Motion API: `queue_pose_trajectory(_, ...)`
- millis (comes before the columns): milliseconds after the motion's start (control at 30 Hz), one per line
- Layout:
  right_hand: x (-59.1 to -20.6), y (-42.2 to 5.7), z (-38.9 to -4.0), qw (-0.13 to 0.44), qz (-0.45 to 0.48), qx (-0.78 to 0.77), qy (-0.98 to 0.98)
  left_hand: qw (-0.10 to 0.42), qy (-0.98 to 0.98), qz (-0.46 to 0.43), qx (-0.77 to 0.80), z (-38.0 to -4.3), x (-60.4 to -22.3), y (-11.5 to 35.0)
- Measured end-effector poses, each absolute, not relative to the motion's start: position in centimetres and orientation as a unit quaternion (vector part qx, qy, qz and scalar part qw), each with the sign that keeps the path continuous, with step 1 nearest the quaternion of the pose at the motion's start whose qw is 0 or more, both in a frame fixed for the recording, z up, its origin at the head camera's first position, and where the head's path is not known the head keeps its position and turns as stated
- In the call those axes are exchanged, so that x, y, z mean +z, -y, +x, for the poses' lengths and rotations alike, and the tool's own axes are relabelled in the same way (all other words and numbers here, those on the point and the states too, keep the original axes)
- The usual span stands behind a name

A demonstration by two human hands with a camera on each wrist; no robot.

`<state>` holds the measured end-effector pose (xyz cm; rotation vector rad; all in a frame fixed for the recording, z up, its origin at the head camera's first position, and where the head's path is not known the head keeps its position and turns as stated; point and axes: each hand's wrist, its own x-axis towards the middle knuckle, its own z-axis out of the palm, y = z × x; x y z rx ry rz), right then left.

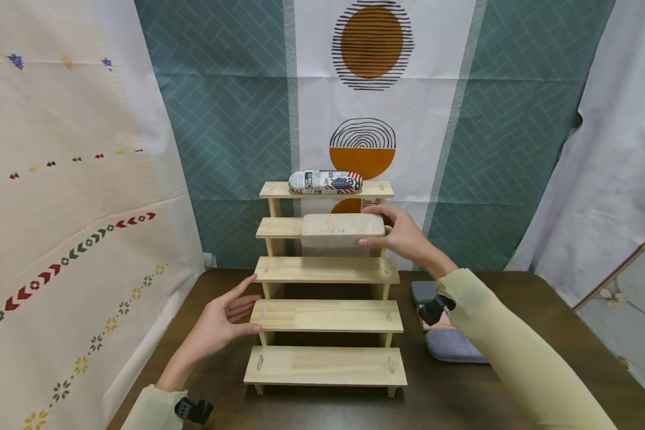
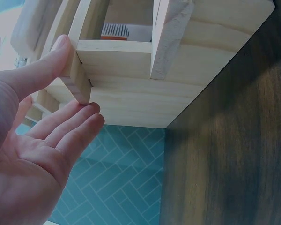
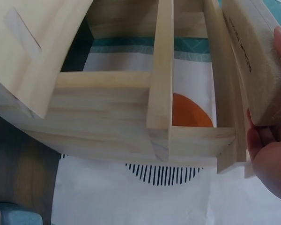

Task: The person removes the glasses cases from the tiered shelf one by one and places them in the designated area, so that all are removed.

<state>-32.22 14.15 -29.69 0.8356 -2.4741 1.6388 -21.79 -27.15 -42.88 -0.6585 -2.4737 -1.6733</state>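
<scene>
A stepped wooden shelf (image 1: 328, 270) stands on the table with several boards. My right hand (image 1: 400, 236) holds a beige block-shaped case (image 1: 341, 224) by its right end, thumb in front, at the second board from the top. Small dark lettering runs along the case in the right wrist view, where my right hand (image 3: 274, 157) is partly cut off. On the shelf's left side, my left hand (image 1: 223, 322) grips the end of the fourth board (image 1: 330, 315) between thumb and fingers. The left wrist view shows the left hand's fingers (image 2: 79, 119) against the board's corner.
A printed, sausage-shaped packet (image 1: 325, 182) lies on the top board. Right of the shelf, partly behind the right sleeve, are a purple-grey case (image 1: 454, 346), a pink item (image 1: 441, 323) and a dark grey case (image 1: 422, 291). Patterned cloths hang around the brown table (image 1: 220, 364).
</scene>
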Motion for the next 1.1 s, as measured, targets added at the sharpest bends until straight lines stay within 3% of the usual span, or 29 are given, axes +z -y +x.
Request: queue_pose_trajectory(1100, -32.9, -18.0, -27.1, 0.04, 0.28, 0.556, 0.782, 0.04, 0.807, -0.213, -0.55, -21.7, -42.7, 27.0)
